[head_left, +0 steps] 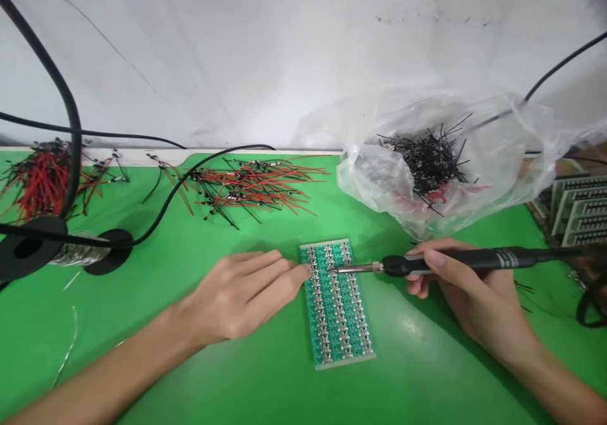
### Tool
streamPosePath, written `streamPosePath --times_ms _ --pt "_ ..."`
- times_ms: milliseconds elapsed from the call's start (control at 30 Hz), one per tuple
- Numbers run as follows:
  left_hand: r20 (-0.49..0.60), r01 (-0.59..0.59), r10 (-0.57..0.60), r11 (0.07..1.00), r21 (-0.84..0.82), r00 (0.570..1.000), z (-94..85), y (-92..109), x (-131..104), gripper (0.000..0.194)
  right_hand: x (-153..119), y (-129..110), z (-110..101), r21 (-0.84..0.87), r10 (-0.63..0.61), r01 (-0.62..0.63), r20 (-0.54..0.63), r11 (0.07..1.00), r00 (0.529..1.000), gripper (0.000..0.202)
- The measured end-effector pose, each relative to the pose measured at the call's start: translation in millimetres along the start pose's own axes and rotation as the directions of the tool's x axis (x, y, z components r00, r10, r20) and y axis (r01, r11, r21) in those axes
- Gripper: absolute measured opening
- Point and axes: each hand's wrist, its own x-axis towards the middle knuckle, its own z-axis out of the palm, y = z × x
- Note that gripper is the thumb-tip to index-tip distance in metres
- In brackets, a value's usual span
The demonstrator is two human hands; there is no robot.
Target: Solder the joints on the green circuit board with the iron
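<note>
The circuit board (329,305) lies on the worktop (237,381), three columns of contacts (339,311) silvered, wires (256,184) loose beyond, none visibly joined, right hand (477,292) pinching the soldering iron (403,265), left hand's (249,292) grip I can't tell

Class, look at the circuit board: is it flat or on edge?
Flat: the board lies on the green table, its broad face turned up under the iron.

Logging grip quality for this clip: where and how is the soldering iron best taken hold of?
Likely by the black handle of the soldering iron, coming from the right, as the right hand does: the bare metal shaft points left over the circuit board and could be hot.
</note>
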Motion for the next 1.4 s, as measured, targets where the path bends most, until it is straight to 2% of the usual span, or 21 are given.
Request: streamPosePath --times_ms 233,400,633,867,1400 --pt "-0.008 0.005 -0.006 1.000 -0.025 1.000 2.1 0.7 -3.0 0.018 -0.5 -8.8 5.1 0.108 -0.009 0.004 0.043 0.994 0.999 0.012" --pt "0.007 -0.004 0.004 1.000 -0.010 1.000 1.4 3.2 -1.5 0.018 -1.6 -7.6 0.7 0.100 -0.007 -0.004 0.110 0.995 0.994 0.012" --pt "0.042 -0.002 0.002 1.000 0.004 0.999 1.5 5.4 -1.5 0.020 -2.0 -5.4 -0.6 0.081 -0.004 -0.005 0.108 0.997 0.994 0.011" --pt "0.024 -0.021 0.021 1.000 0.000 0.999 3.2 4.0 -2.9 0.019 -3.1 -5.0 0.7 0.082 0.005 -0.010 0.065 0.997 0.998 0.012" --pt "0.013 -0.064 0.063 0.997 0.036 0.998 1.9 5.7 -1.0 0.020 -3.7 -7.9 3.7 0.092 0.032 -0.036 0.045 0.995 0.998 0.012"
